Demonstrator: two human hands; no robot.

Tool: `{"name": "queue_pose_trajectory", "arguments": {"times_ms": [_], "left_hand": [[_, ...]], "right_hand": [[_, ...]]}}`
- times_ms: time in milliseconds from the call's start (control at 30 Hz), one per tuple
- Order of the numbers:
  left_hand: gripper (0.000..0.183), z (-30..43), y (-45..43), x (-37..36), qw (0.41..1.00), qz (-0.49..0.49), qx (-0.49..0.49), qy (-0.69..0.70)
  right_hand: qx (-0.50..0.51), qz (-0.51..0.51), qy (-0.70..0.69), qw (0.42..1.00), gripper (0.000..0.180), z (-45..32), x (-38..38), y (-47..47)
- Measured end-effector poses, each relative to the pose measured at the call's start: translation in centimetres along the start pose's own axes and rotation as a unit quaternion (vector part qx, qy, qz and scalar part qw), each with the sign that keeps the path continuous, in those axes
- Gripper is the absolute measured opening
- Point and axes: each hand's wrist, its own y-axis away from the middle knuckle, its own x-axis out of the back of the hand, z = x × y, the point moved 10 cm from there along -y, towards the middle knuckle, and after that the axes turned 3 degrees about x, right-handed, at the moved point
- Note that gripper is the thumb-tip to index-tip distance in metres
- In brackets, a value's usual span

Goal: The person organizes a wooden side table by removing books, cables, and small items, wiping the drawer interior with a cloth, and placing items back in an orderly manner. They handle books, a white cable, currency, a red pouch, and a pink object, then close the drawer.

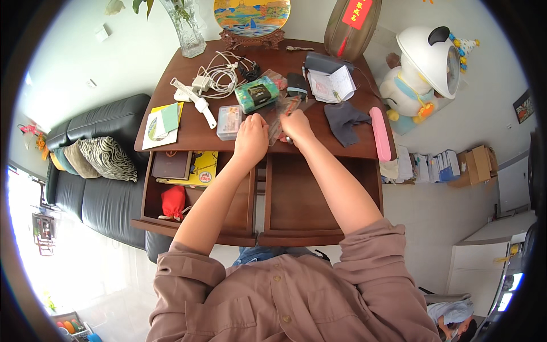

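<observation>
My right hand (297,127) is closed on a clear plastic packet (287,106) with a reddish pattern, above the front of the wooden desk (315,141). A small pinkish thing shows below its fingers, too covered to name. Just left of it, my left hand (252,139) has its fingers curled in, and what they may hold is hidden. Beside the left hand lies a clear plastic box (229,123) with small items inside. A green tissue pack (256,94) sits behind both hands. Farther back is a dark pouch-like item (296,84).
Two drawers stand pulled out below: the left drawer (194,225) holds books and a red drawstring pouch (173,201). White cables (222,79), an open booklet (331,84), a grey cloth (347,124) and a pink case (380,134) lie about. A glass vase (186,32) stands behind.
</observation>
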Motion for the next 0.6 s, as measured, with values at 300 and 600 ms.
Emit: {"name": "queue_pose_trajectory", "arguments": {"times_ms": [300,600], "left_hand": [[0.015,-0.4,-2.8,-1.9,0.987,0.083,-0.001,-0.134],[0.042,4.7,-0.5,-0.5,0.986,0.013,-0.155,-0.058]], "right_hand": [[0.052,0.067,0.288,0.954,0.068,-4.5,1.3,-1.3],[0.328,0.288,0.328,0.838,0.024,-7.0,10.0,4.3]]}}
